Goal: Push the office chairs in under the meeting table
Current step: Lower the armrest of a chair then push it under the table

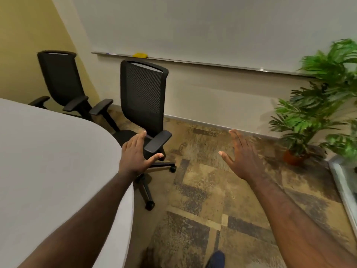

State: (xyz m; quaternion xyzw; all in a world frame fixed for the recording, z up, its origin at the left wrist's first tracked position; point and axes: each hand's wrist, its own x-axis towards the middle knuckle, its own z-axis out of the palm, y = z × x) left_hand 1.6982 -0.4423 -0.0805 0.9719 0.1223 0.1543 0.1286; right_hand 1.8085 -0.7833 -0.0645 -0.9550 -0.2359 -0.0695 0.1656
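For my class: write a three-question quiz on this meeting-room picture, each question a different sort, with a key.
1. True or false: the left hand grips the near chair.
2. How many black office chairs stand by the table? A one, B two, C three.
3. Fill in: the potted plant stands at the picture's ____ side.

Key: 1 false, both it and the right hand are open, holding nothing; 2 B, counting the far chair; 3 right.

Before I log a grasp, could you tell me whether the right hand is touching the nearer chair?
Apart: the head view shows carpet between the right hand and nearer chair.
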